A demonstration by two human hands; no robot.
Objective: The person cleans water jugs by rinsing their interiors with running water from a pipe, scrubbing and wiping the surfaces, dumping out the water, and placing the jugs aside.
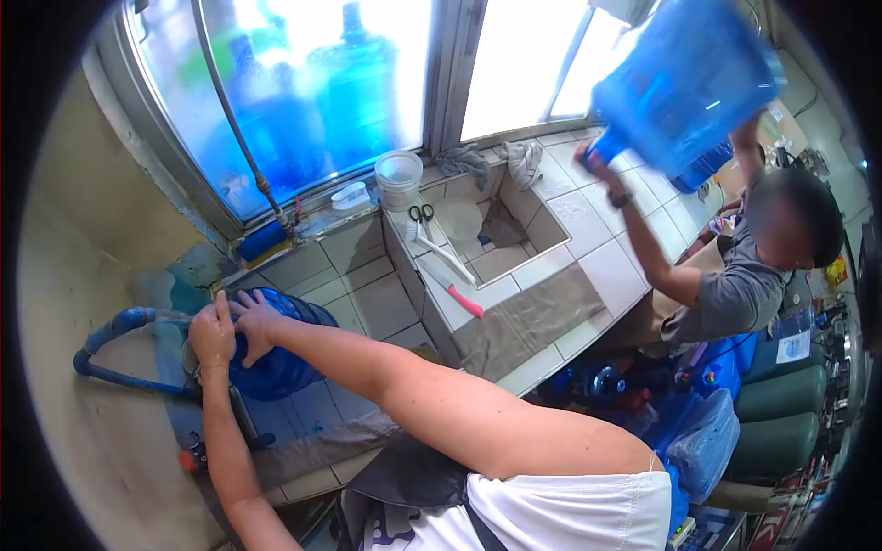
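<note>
A blue water jug (292,363) lies on the tiled basin at the left, its neck end toward the blue pipe (119,326). My left hand (213,335) is at the jug's neck end, fingers extended beside the pipe's outlet; whether it grips anything is hidden. My right hand (255,323) rests on the jug near its neck, with the fingers spread. Water seems to run from the pipe's end near my fingers.
A co-worker (735,266) at the right lifts a large blue jug (689,83). On the tiled counter (588,216) are a pink-handled knife (464,301), scissors (421,213), a white bucket (399,179) and a grey cloth (533,317). A red-handled valve (190,459) is at lower left.
</note>
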